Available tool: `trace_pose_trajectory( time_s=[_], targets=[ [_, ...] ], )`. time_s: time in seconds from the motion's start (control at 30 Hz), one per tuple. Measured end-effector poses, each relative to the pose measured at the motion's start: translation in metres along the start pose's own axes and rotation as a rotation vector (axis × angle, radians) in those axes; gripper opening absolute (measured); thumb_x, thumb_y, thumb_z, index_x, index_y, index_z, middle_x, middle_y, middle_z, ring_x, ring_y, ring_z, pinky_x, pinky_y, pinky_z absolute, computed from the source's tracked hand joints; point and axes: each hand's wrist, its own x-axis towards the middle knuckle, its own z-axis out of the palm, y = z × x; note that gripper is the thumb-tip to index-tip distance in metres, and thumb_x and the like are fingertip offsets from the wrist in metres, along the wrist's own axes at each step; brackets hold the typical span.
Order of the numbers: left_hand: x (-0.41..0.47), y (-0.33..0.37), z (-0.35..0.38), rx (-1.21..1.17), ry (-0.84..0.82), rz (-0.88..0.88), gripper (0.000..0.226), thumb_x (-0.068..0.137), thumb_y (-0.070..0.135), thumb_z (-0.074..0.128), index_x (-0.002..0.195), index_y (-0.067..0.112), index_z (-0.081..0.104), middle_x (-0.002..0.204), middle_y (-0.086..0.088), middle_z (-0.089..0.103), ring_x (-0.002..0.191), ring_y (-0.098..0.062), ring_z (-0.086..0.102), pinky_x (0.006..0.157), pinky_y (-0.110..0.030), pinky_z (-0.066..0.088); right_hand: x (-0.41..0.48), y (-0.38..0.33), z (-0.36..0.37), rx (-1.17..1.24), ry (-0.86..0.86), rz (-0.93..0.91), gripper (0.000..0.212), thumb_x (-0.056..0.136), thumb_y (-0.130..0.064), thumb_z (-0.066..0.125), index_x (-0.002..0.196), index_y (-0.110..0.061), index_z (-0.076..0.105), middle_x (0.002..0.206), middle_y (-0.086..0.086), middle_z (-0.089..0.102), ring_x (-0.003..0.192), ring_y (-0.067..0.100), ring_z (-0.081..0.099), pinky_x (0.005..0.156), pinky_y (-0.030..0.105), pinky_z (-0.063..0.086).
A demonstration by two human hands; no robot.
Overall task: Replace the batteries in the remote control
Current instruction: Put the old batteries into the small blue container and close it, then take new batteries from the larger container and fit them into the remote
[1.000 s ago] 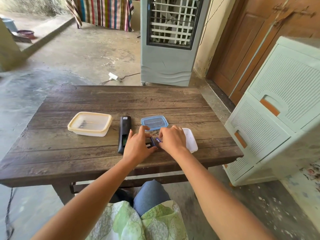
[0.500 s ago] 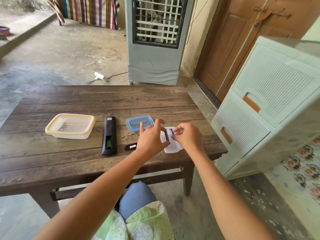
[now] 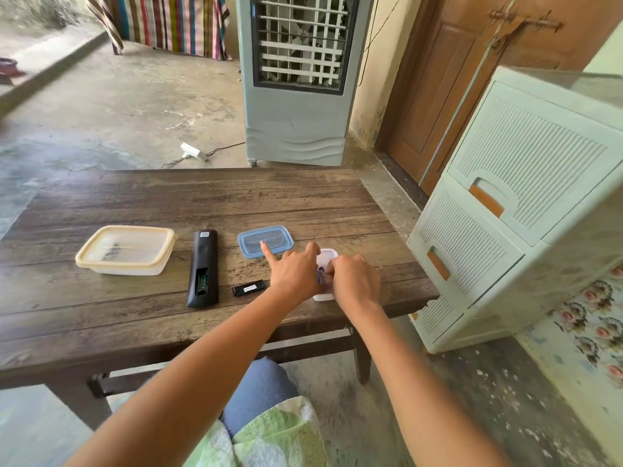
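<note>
Sitting at: table (image 3: 101, 318), my hands over the white tub (image 3: 328, 256) near its right edge.
Remote (image 3: 202, 267): face down at centre, battery bay open, cover (image 3: 248, 288) just beside it.
Left hand (image 3: 295, 273): pinching batteries (image 3: 320, 274), forefinger out.
Right hand (image 3: 354, 281): curled at the same batteries; grip unclear.

Table (image 3: 101, 318): dark brown, weathered wood grain in planks. Remote control (image 3: 202, 267): black, white label at far end, green board showing in open bay. Battery cover (image 3: 248, 289): black, pale sticker. Lid (image 3: 265, 240): translucent blue. Small tub (image 3: 328, 256): white. Lidded box (image 3: 126, 249): clear, cream rim. Batteries (image 3: 320, 275): dark blue-purple. Drawer unit (image 3: 526, 203): pale mint, ribbed, orange handles. Hanging cloth (image 3: 168, 25): multicolour vertical stripes. Lap fabric (image 3: 269, 436): green-white leaf print.
</note>
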Motion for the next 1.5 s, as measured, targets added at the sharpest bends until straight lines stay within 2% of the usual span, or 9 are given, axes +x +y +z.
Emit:
trace_pose_trajectory(
  time_s=[0.23, 0.3, 0.4, 0.67, 0.77, 0.87, 1.1, 1.33, 1.5],
  targets=[
    [-0.003, -0.013, -0.01, -0.211, -0.021, 0.036, 0.05, 0.079, 0.027, 0.068, 0.125, 0.025, 0.048, 0.122, 0.011, 0.061, 0.116, -0.015, 0.054, 0.111, -0.061, -0.004, 0.007, 0.01, -0.009, 0.377, 0.078, 0.167, 0.01, 0.083, -0.022, 0.067, 0.089, -0.017, 0.074, 0.086, -0.001, 0.074, 0.074, 0.014, 0.067, 0.057, 0.023, 0.05],
    [-0.002, -0.02, -0.015, -0.333, 0.022, 0.052, 0.046, 0.079, 0.022, 0.068, 0.123, 0.023, 0.052, 0.123, 0.008, 0.061, 0.114, -0.017, 0.056, 0.114, -0.054, 0.016, 0.009, 0.011, -0.011, 0.395, 0.081, 0.181, 0.011, 0.082, -0.022, 0.067, 0.089, -0.016, 0.073, 0.086, -0.001, 0.074, 0.07, 0.01, 0.062, 0.049, 0.017, 0.041],
    [-0.001, -0.033, -0.024, -0.369, 0.154, 0.007, 0.04, 0.084, 0.015, 0.06, 0.123, 0.019, 0.055, 0.126, -0.001, 0.06, 0.104, -0.023, 0.06, 0.089, -0.036, 0.048, 0.009, 0.012, -0.01, 0.36, 0.072, 0.18, 0.014, 0.084, -0.023, 0.065, 0.095, -0.017, 0.071, 0.094, -0.001, 0.072, 0.074, 0.01, 0.061, 0.047, 0.016, 0.034],
    [0.009, -0.088, -0.007, 0.137, -0.081, -0.041, 0.061, 0.098, 0.032, 0.037, 0.147, 0.011, 0.008, 0.156, -0.014, 0.005, 0.144, -0.029, 0.005, 0.117, -0.043, 0.014, 0.013, 0.007, 0.006, 0.279, -0.019, 0.19, 0.027, 0.089, -0.009, 0.056, 0.115, -0.014, 0.059, 0.115, 0.005, 0.065, 0.098, 0.021, 0.063, 0.073, 0.032, 0.056],
    [0.01, -0.091, -0.007, 0.252, -0.051, -0.031, 0.056, 0.099, 0.033, 0.033, 0.146, 0.007, 0.015, 0.153, -0.013, 0.023, 0.141, -0.027, 0.022, 0.114, -0.04, 0.021, 0.016, 0.001, 0.008, 0.288, -0.007, 0.188, 0.027, 0.089, -0.007, 0.055, 0.115, -0.014, 0.059, 0.115, 0.005, 0.065, 0.098, 0.022, 0.063, 0.071, 0.032, 0.056],
    [0.011, -0.089, -0.016, 0.484, 0.077, 0.07, 0.033, 0.097, 0.016, 0.036, 0.128, 0.007, 0.044, 0.127, -0.009, 0.056, 0.112, -0.027, 0.057, 0.087, -0.035, 0.045, 0.018, -0.003, 0.009, 0.277, -0.016, 0.173, 0.027, 0.089, -0.006, 0.054, 0.114, -0.014, 0.059, 0.116, 0.004, 0.064, 0.098, 0.021, 0.063, 0.068, 0.029, 0.052],
    [0.005, -0.081, -0.03, 0.626, 0.134, 0.141, 0.015, 0.084, 0.009, 0.057, 0.099, 0.006, 0.061, 0.089, -0.011, 0.071, 0.079, -0.025, 0.07, 0.059, -0.031, 0.052, 0.018, -0.009, 0.005, 0.233, 0.093, 0.082, 0.031, 0.087, -0.011, 0.054, 0.117, -0.02, 0.059, 0.117, 0.004, 0.06, 0.11, 0.023, 0.05, 0.081, 0.032, 0.046],
    [0.004, -0.065, -0.05, -0.302, 0.377, -0.128, 0.032, 0.092, 0.006, 0.037, 0.123, 0.01, 0.043, 0.101, -0.02, 0.067, 0.07, -0.034, 0.059, 0.056, -0.037, 0.043, 0.024, -0.016, -0.004, 0.659, 0.191, 0.099, 0.023, 0.086, -0.01, 0.06, 0.108, -0.017, 0.065, 0.111, 0.004, 0.065, 0.105, 0.02, 0.059, 0.085, 0.031, 0.05],
    [-0.005, -0.026, -0.051, -1.137, 0.148, -0.23, 0.022, 0.09, 0.003, 0.051, 0.113, 0.003, 0.052, 0.106, -0.014, 0.066, 0.085, -0.029, 0.068, 0.073, -0.042, 0.058, 0.029, -0.021, -0.014, 0.955, 0.113, 0.201, 0.036, 0.09, -0.016, 0.057, 0.125, -0.009, 0.055, 0.119, 0.007, 0.064, 0.106, 0.017, 0.061, 0.087, 0.024, 0.049]
  ],
)
